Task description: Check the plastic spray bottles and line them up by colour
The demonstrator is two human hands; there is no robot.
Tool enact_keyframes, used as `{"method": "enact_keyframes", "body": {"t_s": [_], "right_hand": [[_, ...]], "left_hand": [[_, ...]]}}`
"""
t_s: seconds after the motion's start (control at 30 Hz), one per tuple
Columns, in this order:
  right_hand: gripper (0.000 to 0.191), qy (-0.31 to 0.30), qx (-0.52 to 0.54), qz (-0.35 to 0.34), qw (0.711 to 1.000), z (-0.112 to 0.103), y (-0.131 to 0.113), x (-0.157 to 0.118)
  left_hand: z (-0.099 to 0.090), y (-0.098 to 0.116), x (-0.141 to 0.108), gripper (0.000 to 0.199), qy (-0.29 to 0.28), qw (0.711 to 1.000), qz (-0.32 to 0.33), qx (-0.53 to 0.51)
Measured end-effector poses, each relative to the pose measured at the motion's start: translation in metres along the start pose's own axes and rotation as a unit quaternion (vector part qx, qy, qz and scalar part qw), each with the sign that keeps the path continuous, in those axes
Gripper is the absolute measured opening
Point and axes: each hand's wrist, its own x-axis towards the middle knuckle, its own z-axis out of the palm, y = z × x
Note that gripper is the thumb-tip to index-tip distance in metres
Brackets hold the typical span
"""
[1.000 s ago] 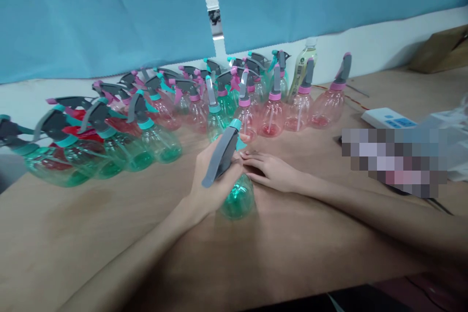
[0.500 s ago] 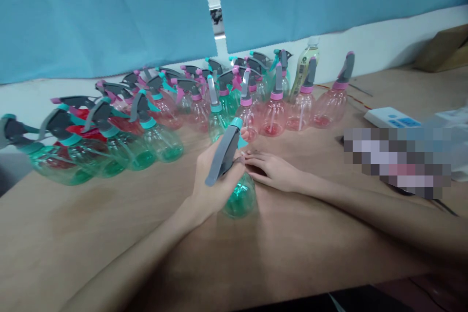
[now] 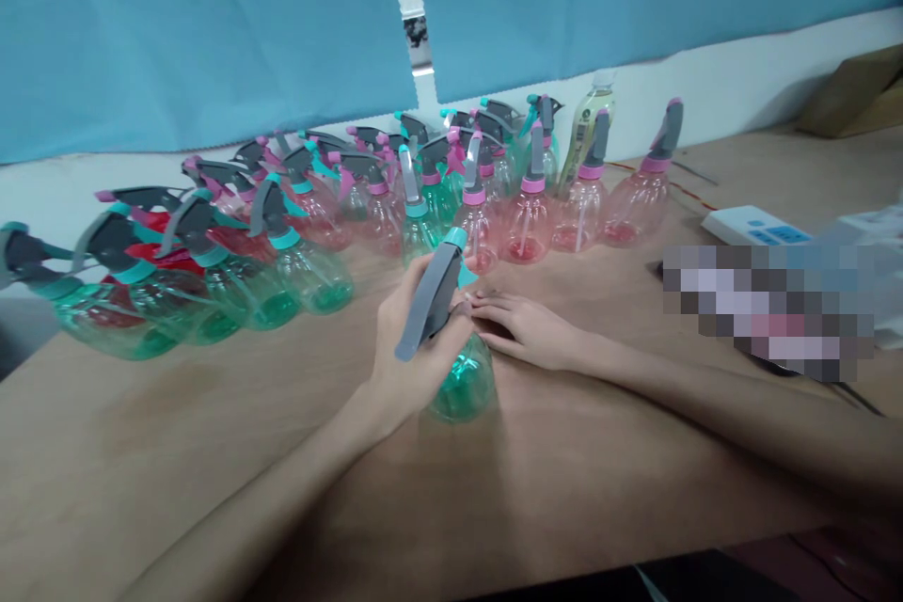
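Observation:
A clear green spray bottle [image 3: 462,388] with a grey and teal trigger head stands on the wooden table [image 3: 339,513] in front of me. My left hand [image 3: 401,357] is wrapped round its neck, under the spray head. My right hand [image 3: 530,331] lies low over the table just right of the bottle, its fingers stretched out toward the neck. Whether those fingertips touch the bottle or my left hand, I cannot tell. Just beyond my hands stands a pink-collared spray bottle [image 3: 476,230].
Several green spray bottles [image 3: 310,277] stand in a row at the left, with several pink ones [image 3: 526,226] behind and right. A drink bottle [image 3: 589,127] rises at the back. To the right lie a white device [image 3: 754,226] with blue buttons and a blurred-out object [image 3: 768,315].

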Motion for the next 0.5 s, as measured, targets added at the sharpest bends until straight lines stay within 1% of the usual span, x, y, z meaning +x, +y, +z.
{"method": "enact_keyframes", "body": {"t_s": [0.17, 0.33, 0.5], "right_hand": [[0.04, 0.001, 0.001, -0.001, 1.0, -0.0014, -0.0003, -0.0002], [0.042, -0.004, -0.001, -0.001, 1.0, -0.0022, -0.0011, -0.0004], [0.042, -0.001, 0.0, -0.002, 1.0, -0.0004, 0.0002, -0.0005]], "left_hand": [[-0.0001, 0.0026, 0.0002, 0.026, 0.006, 1.0, -0.005, 0.002], [-0.0005, 0.0013, -0.0001, 0.011, 0.003, 1.0, 0.004, 0.026], [-0.0004, -0.0005, 0.0, 0.008, 0.003, 0.999, 0.014, 0.038]]}}
